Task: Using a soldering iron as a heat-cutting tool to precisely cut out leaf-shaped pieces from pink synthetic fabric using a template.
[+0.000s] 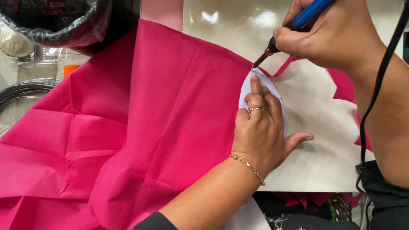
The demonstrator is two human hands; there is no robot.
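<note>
At the upper left of the frame, just beyond my pink cloth, a clear plastic clamshell package (45, 56) lies flat, tucked under the edge of a black-lined bin. Left of it a clear bag (13, 42) holds something round and beige. I see no labels, signs or screens.

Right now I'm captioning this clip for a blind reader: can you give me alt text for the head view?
A person's right hand holds a blue-handled corded hot tool with its tip at the edge of pink fabric, while the left hand presses a white oval template flat on a pale board. A coil of wire lies at left.
</note>
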